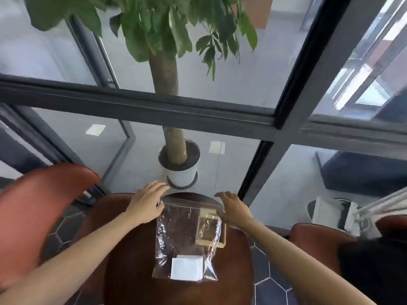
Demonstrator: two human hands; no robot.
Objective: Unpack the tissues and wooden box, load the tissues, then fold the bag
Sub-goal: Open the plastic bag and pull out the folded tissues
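A clear plastic zip bag (176, 234) lies flat on a round dark-brown table (136, 260). Inside it, a light wooden box (211, 230) sits at the upper right and a white pack of tissues (186, 267) lies near the bottom edge. My left hand (146, 202) rests at the bag's far left corner, fingers spread, thumb touching the zip strip. My right hand (234, 209) hovers at the far right corner beside the box, fingers apart. Neither hand visibly grips anything.
Red-brown chairs stand at the left (44, 205) and at the right (317, 241). A potted tree in a white pot (179, 172) stands behind glass partitions just past the table. A white bag (332, 213) sits on the floor to the right.
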